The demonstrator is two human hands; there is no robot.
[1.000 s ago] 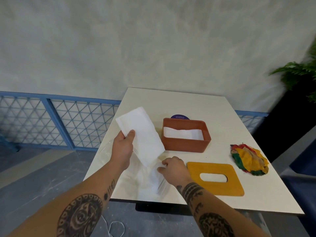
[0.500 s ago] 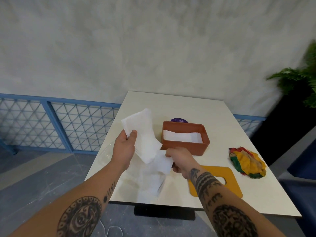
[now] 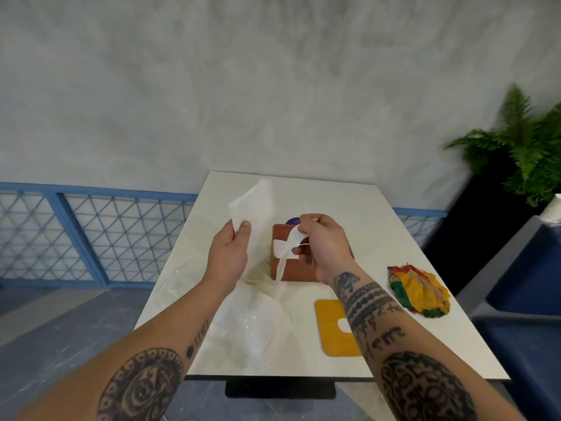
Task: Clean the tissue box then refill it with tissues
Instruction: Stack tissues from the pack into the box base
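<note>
Two tissues (image 3: pixel 255 208) pinched — left hand (image 3: pixel 230 253) beside, right hand (image 3: pixel 324 238) over tissue box (image 3: pixel 300 273).

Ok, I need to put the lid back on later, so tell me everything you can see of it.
The lid is a flat, matte mustard-yellow panel with rounded corners and a rounded slot in its middle. It lies flat on the table near the front edge, apart from the box. The right arm crosses over it, hiding its right part.

A rough grey plaster wall (image 3: pixel 273 86) rises behind the white counter (image 3: pixel 349 202). To the left are a blue lattice railing (image 3: pixel 91 238) and grey floor (image 3: pixel 60 323); to the right, a fern (image 3: pixel 522 147).
</note>
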